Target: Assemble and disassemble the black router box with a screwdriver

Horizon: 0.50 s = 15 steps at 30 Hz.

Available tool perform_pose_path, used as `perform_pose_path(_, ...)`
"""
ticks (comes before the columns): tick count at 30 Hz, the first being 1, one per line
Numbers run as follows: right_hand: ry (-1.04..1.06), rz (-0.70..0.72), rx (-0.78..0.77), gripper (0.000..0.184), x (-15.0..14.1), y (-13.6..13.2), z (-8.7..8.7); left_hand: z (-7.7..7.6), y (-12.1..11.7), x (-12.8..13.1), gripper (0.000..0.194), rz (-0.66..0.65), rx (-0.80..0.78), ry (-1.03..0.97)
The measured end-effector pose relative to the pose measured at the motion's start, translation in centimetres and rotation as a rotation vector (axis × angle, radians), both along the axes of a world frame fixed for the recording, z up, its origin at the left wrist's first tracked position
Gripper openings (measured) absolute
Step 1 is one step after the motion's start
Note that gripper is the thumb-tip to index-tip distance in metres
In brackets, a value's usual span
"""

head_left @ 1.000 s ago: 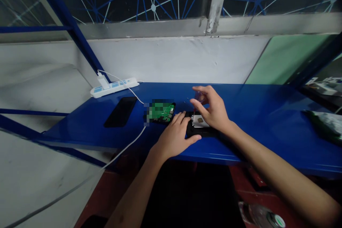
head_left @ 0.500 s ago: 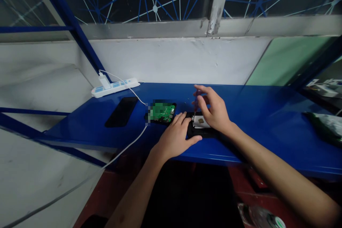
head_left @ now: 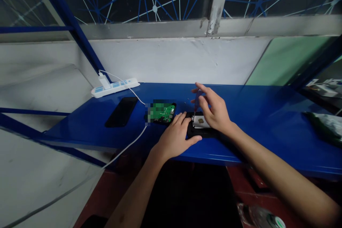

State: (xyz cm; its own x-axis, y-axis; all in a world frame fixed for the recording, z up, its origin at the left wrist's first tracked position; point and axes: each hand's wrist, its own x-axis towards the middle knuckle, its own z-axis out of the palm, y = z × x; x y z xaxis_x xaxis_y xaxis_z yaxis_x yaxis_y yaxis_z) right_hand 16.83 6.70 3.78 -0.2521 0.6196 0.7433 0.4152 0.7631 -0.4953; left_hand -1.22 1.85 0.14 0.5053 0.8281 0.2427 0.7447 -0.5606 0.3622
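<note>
A black casing [head_left: 203, 133] with a silver metal plate [head_left: 199, 122] in it lies on the blue table. My left hand [head_left: 177, 133] rests on the casing's left end, fingers stretched out flat and thumb apart. My right hand [head_left: 215, 110] is closed round the purplish, see-through handle of a small screwdriver [head_left: 197, 100]. The tool stands almost upright, its tip down at the plate's left edge, close to my left fingertips. Left of my left hand lies a green circuit board [head_left: 161, 113] in a black shell, partly blurred out. Behind the hands are a few tiny bits, perhaps screws [head_left: 188, 99].
A black phone-like slab [head_left: 121, 112] lies on the blue table [head_left: 256, 114] at left. Behind it is a white power strip [head_left: 116, 87] with a plug and a white cable [head_left: 130, 145]. A shiny packet [head_left: 328, 124] is at right; a bottle [head_left: 263, 217] is below the table.
My right fingers have shifted round the screwdriver handle, the index finger now stretched out more. The tip remains at the same spot. My left hand and the casing stay in place.
</note>
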Motion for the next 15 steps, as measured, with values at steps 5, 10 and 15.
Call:
perform_pose_path(5,-0.014,-0.093,0.077,0.041,-0.11,0.27,-0.13,0.07,-0.03,-0.04,0.061,-0.001,-0.003,0.003)
perform_pose_path(10,-0.024,-0.104,0.128,0.033,-0.11,0.08,0.08,0.16,0.02,-0.01,0.059,-0.007,0.003,-0.003)
perform_pose_path(15,0.004,-0.045,0.026,0.035,-0.13,-0.21,0.27,0.07,-0.01,-0.08,0.061,-0.001,-0.003,-0.010)
